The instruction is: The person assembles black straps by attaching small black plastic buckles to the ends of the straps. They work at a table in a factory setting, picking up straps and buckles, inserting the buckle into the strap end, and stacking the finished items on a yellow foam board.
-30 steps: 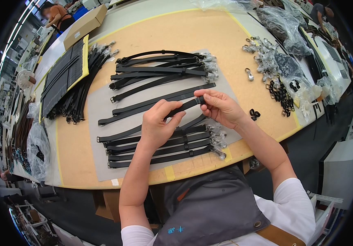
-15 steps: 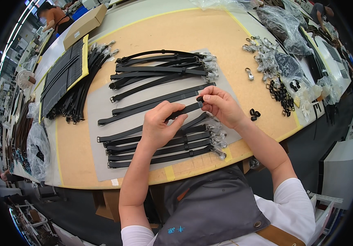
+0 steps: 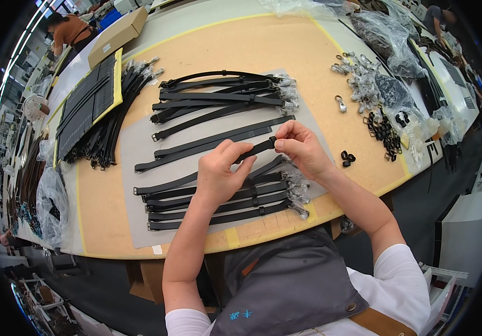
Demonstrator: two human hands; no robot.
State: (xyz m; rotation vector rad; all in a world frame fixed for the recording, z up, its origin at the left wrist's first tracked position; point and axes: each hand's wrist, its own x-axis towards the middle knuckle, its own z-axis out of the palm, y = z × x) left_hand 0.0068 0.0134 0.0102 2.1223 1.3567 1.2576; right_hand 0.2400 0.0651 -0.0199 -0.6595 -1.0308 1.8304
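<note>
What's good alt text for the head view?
Seen from above, a person's left hand and right hand together hold one black strap over a grey mat on a tan worktable. More black straps lie in rows on the mat, with metal clips and black rings at the right.

The strap (image 3: 255,150) pinched between the left hand (image 3: 221,173) and right hand (image 3: 302,148) looks like matt black leather or webbing, as do the straps (image 3: 218,199) lying on the smooth grey mat (image 3: 134,151), each ending in shiny metal hardware. The table (image 3: 308,67) has a matt tan top like pressed board, edged with yellow tape, and carries bright metal clasps (image 3: 356,78), glossy black rings (image 3: 384,129) and crinkled clear plastic bags (image 3: 386,45). A brown cardboard box (image 3: 118,36) looks dull and papery, and the apron (image 3: 291,280) is matt grey cloth with a metal rivet.
</note>
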